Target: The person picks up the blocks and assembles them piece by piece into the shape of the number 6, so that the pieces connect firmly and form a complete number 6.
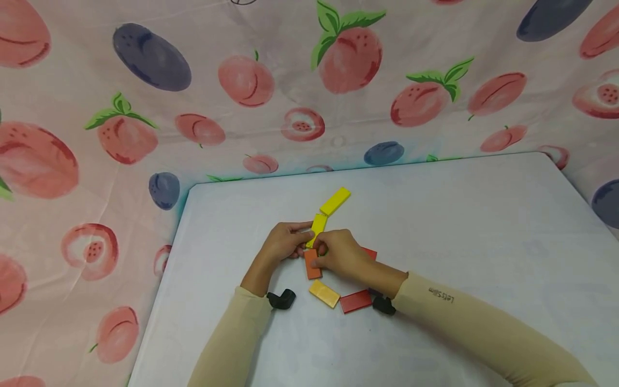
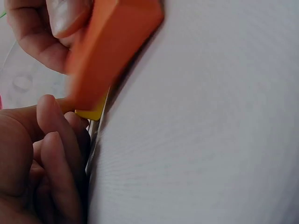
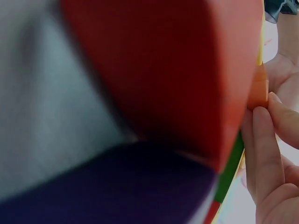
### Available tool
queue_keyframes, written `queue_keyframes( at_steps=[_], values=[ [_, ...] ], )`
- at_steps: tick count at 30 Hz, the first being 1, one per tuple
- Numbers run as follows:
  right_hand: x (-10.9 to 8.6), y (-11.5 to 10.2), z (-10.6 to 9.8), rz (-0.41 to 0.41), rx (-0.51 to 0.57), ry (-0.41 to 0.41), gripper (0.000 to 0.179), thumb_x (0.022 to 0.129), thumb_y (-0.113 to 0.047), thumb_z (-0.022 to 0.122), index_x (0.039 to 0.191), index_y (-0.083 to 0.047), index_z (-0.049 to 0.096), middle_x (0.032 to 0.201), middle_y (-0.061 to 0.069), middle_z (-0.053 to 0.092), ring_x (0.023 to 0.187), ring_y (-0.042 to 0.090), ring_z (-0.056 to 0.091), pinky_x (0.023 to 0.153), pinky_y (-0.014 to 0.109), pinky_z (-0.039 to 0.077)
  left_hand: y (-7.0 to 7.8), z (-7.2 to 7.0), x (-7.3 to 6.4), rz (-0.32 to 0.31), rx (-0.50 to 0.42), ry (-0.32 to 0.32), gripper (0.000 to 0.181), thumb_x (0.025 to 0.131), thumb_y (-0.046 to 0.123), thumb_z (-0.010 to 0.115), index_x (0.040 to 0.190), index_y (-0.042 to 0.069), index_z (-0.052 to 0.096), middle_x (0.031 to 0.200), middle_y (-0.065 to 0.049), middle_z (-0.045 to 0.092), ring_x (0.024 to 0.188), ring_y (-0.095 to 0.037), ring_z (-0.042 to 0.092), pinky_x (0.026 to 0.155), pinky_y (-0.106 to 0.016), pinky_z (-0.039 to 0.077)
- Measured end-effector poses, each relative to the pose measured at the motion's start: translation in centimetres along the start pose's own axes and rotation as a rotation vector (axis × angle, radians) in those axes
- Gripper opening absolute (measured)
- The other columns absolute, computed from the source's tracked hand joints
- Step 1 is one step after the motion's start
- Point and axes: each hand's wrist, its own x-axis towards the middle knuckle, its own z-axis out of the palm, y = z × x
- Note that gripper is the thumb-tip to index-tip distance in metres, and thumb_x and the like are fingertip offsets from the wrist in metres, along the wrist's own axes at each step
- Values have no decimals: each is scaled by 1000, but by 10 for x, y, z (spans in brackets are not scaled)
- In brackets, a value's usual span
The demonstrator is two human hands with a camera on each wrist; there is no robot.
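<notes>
My right hand point(image 1: 345, 255) pinches an orange block point(image 1: 311, 266) between thumb and fingers, low over the white table. In the left wrist view the orange block point(image 2: 117, 46) is large and slightly blurred; in the right wrist view the fingertips touch the orange block point(image 3: 258, 88). My left hand point(image 1: 285, 240) is beside a yellow block point(image 1: 319, 226), with thumb and index finger at its left edge, holding it. A second yellow block point(image 1: 336, 201) lies end to corner beyond it. A green block point(image 3: 230, 170) is mostly hidden by my right hand in the head view.
Nearer me lie a golden-yellow block point(image 1: 324, 293) and a red block point(image 1: 355, 301). Another red block point(image 1: 370, 252) shows partly behind the right hand. Close to the right wrist camera are a red block point(image 3: 154, 70) and a dark purple one point(image 3: 117, 186). A fruit-print cloth point(image 1: 203, 80) hangs behind the table.
</notes>
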Motion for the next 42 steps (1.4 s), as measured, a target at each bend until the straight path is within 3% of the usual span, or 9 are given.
queue_keyframes(
  at_steps=[7, 10, 16, 21, 36, 42],
  values=[
    [-5, 0, -5, 15, -10, 7, 31, 80, -26, 89, 100, -9, 73, 71, -7, 63, 66, 11, 56, 59, 22, 46, 1, 1, -1, -6, 9, 2, 40, 95, 35, 73, 134, 29, 69, 64, -2, 61, 52, -12, 56, 51, -21, 47],
    [-12, 1, -8, 0, -42, -15, 29, 79, -30, 89, 94, -13, 71, 66, -8, 61, 62, 10, 55, 56, 23, 44, 1, 1, 0, 0, 10, 2, 40, 95, 35, 73, 134, 30, 69, 65, -2, 62, 52, -11, 56, 52, -21, 47],
    [-28, 0, -10, 33, -175, -150, 34, 77, -44, 88, 67, -23, 63, 58, -10, 56, 56, 9, 53, 50, 24, 38, 1, 0, -1, 2, -3, -1, 40, 95, 34, 73, 134, 29, 69, 65, -2, 61, 52, -11, 57, 52, -21, 47],
    [-35, -2, -9, 90, -242, -251, 38, 76, -48, 88, 60, -24, 63, 54, -9, 56, 57, 11, 53, 50, 25, 37, 1, 0, -1, -8, 1, 5, 40, 95, 34, 73, 135, 28, 69, 65, -1, 60, 52, -11, 57, 52, -21, 47],
    [-36, 4, -9, 61, -194, -261, 31, 80, -41, 87, 62, -26, 66, 58, -10, 59, 62, 10, 55, 51, 26, 40, 0, 1, -1, -7, -5, 14, 39, 95, 33, 73, 133, 29, 70, 65, -2, 61, 52, -12, 59, 51, -21, 47],
    [-26, 7, -27, 62, -151, -183, 22, 83, -36, 85, 71, -26, 69, 62, -8, 60, 62, 11, 55, 54, 27, 42, 1, 1, -1, -25, 4, 18, 39, 94, 34, 74, 133, 30, 70, 66, -2, 61, 53, -12, 59, 51, -21, 47]
  ],
)
